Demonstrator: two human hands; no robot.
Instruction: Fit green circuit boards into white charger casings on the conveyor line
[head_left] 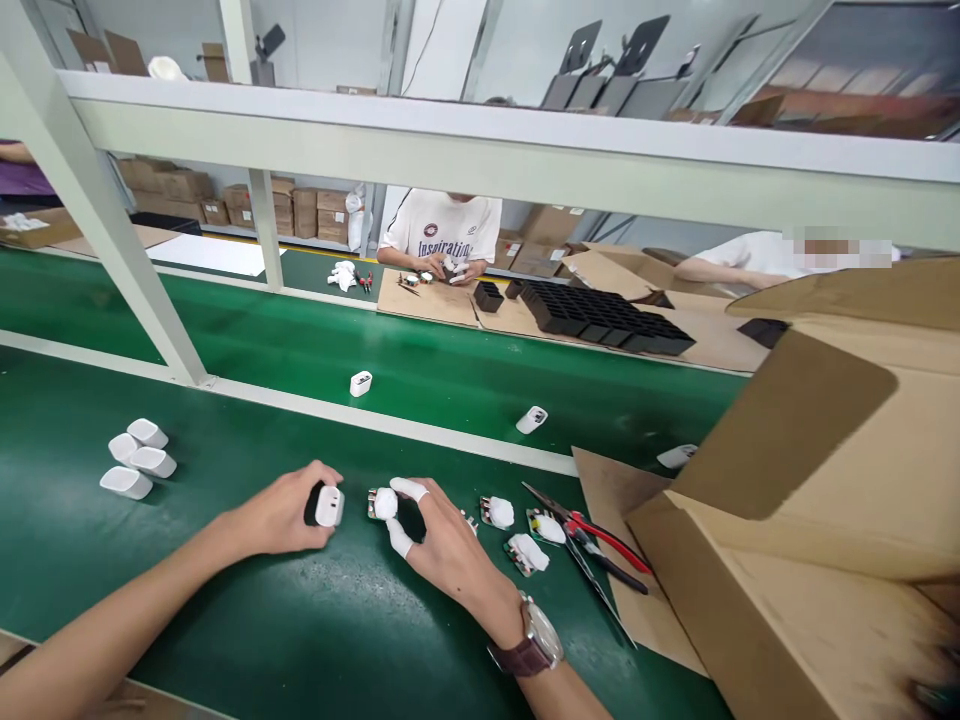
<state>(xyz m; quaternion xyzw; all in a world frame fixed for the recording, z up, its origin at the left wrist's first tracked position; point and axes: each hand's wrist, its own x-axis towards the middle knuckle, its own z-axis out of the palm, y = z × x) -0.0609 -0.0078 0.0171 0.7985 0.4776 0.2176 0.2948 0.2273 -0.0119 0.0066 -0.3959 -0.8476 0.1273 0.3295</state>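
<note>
My left hand (289,512) is closed around a small white charger shell (329,506) with a dark opening, resting on the green mat (225,620). My right hand (442,540), with white finger cots on thumb and forefinger and a watch on the wrist, pinches a small circuit-board insert with a white cap (382,503) just right of the shell. The two parts are a short gap apart. Three more capped inserts (525,535) lie to the right of my right hand.
Several white shells (139,462) are grouped at left. Red-handled pliers (600,540) lie beside a large open cardboard box (810,520). Loose shells (361,383) sit on the conveyor belt. Across it, a person (442,240) works near black trays (600,315).
</note>
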